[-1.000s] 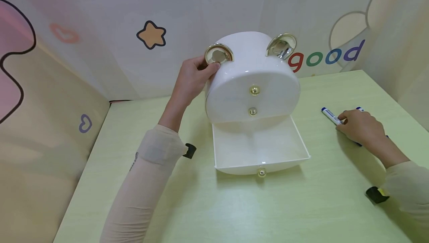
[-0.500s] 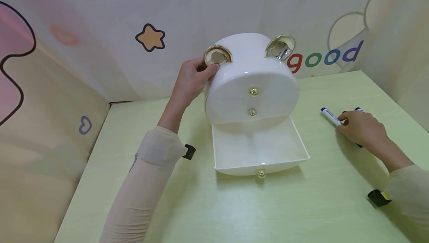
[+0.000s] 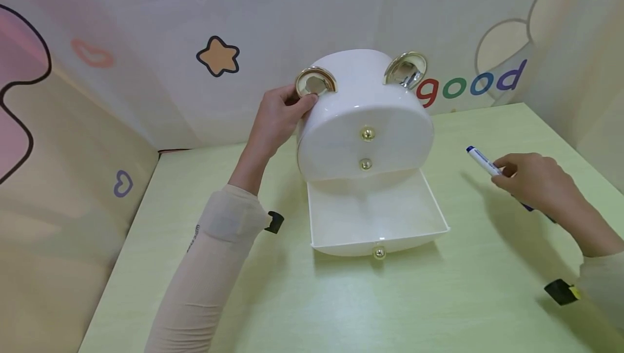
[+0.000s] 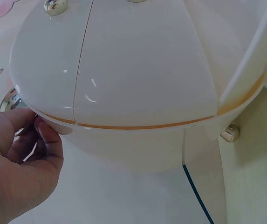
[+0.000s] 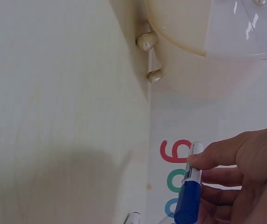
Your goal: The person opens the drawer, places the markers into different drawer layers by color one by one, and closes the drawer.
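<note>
A white rounded drawer box with gold trim stands mid-table. Its bottom drawer is pulled out, with nothing inside. My left hand grips the box's upper left side by a gold ear, thumb in front and fingers behind; the left wrist view shows its fingertips at the box edge. To the right, above the table, my right hand pinches a white marker with a blue cap between thumb and fingers. Another marker lies on the table, mostly hidden below the right hand in the head view.
The second gold ear sticks up at the box's top right. Gold knobs project from the drawer fronts. A printed curtain hangs behind the pale green table and along both sides.
My right hand has lifted the marker off the table and shifted slightly right; the marker's shadow now lies apart from it. The left hand keeps its grip on the box.
</note>
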Motion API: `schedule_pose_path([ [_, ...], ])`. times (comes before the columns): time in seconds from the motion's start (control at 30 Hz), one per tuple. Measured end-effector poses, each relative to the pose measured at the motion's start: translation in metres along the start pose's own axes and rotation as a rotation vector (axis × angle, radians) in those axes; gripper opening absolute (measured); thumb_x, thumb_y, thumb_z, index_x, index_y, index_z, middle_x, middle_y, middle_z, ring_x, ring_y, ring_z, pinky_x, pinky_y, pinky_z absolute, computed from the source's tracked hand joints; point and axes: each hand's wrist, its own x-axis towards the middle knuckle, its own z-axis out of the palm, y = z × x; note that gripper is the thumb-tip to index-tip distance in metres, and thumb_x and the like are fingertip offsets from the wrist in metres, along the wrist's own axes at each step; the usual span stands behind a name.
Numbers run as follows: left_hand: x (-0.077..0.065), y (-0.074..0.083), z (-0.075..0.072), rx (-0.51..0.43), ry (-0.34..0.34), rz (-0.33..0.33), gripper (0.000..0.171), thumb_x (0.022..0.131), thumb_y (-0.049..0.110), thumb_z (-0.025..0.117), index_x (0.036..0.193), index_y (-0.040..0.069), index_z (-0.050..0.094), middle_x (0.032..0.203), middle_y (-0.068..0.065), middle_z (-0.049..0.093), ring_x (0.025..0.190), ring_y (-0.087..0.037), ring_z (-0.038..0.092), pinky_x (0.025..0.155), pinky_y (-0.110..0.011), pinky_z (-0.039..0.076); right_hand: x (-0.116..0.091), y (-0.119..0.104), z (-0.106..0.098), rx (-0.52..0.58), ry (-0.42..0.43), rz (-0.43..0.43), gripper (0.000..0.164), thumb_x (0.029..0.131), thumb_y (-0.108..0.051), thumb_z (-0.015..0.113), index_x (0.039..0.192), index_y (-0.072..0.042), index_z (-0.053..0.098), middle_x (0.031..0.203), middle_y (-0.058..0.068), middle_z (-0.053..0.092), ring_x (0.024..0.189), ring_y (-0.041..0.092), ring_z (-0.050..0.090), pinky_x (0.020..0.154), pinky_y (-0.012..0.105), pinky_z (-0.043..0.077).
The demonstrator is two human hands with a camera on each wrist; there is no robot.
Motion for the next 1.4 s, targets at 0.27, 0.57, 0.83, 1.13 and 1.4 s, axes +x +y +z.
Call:
schedule_pose_path([
  [0.27,0.0,-0.001,0.0,-0.001,0.002,0.002,0.018,0.101,0.019,0.069,0.108,0.002,0.072,0.087,-0.006,0.059,0.085,-0.016,0.052,0.069,-0.025,0.044,-0.011,-0.022,-0.011,0.017,0.056,-0.052,0.033,0.095,-0.013,0.068,0.118,0.01,0.065,0.089,0.015,0.068,0.067,0.026,0.053,0.055,0.037,0.041],
  [0.57,0.001,-0.002,0.001,-0.013,0.0,0.006,0.018,0.101,0.018,0.069,0.108,0.002,0.073,0.087,-0.006,0.059,0.084,-0.016,0.052,0.069,-0.024,0.044,-0.03,-0.045,-0.018,0.043,0.105,-0.11,0.029,0.095,-0.015,0.071,0.117,0.004,0.069,0.085,0.006,0.069,0.069,0.021,0.054,0.054,0.033,0.04],
  [0.83,0.002,-0.003,0.001,-0.004,0.001,0.013,0.018,0.101,0.018,0.069,0.107,0.002,0.072,0.087,-0.006,0.059,0.084,-0.016,0.053,0.069,-0.024,0.044,-0.042,-0.059,-0.019,0.044,0.097,-0.138,0.028,0.095,-0.015,0.072,0.116,0.002,0.071,0.082,0.001,0.068,0.068,0.019,0.056,0.054,0.031,0.04],
  [1.13,0.003,-0.002,0.001,-0.004,-0.004,0.012,0.019,0.101,0.019,0.069,0.107,0.002,0.073,0.088,-0.006,0.06,0.085,-0.017,0.054,0.07,-0.024,0.045,-0.051,-0.07,-0.019,-0.01,0.058,-0.188,0.027,0.095,-0.014,0.072,0.117,0.001,0.071,0.081,-0.003,0.067,0.07,0.016,0.056,0.056,0.03,0.041],
  [1.4,0.002,-0.002,0.001,-0.001,-0.005,0.009,0.02,0.101,0.019,0.069,0.11,0.002,0.073,0.089,-0.006,0.06,0.086,-0.017,0.054,0.071,-0.024,0.046,-0.059,-0.087,-0.019,-0.029,-0.003,-0.237,0.025,0.093,-0.012,0.075,0.115,0.001,0.072,0.079,-0.006,0.064,0.072,0.015,0.054,0.056,0.029,0.041],
])
